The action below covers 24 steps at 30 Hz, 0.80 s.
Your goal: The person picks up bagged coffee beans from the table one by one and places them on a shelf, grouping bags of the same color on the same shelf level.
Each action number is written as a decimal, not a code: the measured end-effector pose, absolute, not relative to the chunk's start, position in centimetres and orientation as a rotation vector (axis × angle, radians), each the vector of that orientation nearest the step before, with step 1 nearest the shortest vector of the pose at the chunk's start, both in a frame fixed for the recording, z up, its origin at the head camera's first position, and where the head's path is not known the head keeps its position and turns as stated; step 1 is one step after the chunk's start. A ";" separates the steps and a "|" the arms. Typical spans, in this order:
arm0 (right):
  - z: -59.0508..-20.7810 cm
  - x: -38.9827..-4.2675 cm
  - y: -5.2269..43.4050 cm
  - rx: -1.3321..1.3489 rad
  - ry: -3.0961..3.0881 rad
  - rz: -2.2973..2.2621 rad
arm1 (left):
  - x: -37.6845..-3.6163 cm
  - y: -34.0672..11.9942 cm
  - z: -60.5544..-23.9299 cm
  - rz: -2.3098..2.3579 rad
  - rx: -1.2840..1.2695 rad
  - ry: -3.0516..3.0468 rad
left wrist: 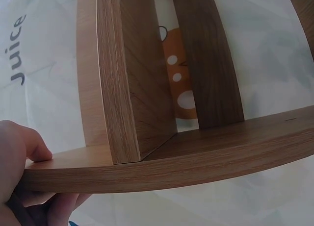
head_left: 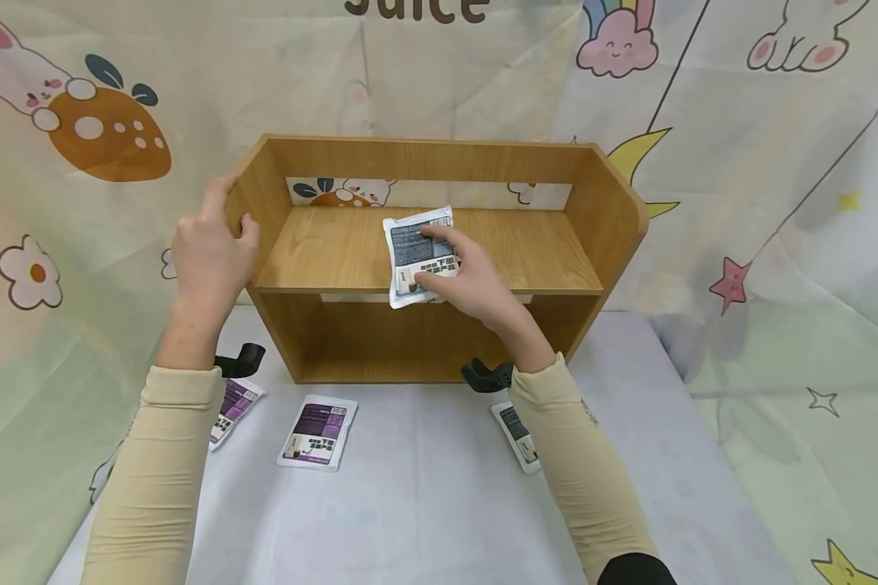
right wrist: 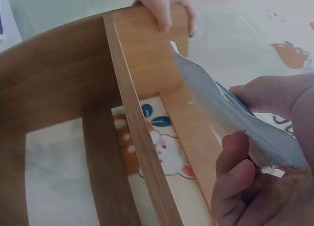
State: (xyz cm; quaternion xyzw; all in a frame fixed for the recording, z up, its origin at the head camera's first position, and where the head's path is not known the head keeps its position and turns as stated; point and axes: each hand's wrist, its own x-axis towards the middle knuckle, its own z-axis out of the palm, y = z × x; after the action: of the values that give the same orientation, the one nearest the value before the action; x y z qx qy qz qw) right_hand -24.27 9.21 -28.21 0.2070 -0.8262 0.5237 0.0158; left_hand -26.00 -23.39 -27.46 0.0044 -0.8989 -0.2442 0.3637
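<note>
My right hand holds a white pouch with a dark grey label, thumb and fingers pinching its right side in front of the upper shelf. The right wrist view shows the pouch edge-on between thumb and curled fingers. My left hand grips the left side panel of a two-tier wooden shelf. In the left wrist view, the left thumb lies on the inner face of the panel and the fingers wrap underneath its edge.
On the white table lie a purple-labelled pouch, another purple one partly behind the left forearm, and a grey-labelled pouch beside the right forearm. A printed cloth hangs behind the shelf.
</note>
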 end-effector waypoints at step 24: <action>-27.4 -29.4 0.5 0.567 -2.539 1.805 | -26.1 -23.2 -27.5 -0.604 0.001 -2.252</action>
State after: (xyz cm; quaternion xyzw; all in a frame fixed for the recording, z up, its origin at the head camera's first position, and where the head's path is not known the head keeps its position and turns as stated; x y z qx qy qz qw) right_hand -29.40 0.46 -27.40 0.1790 -0.8018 0.5701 -0.0125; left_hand -26.08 -23.25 -27.50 0.0003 -0.8877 -0.2381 0.3941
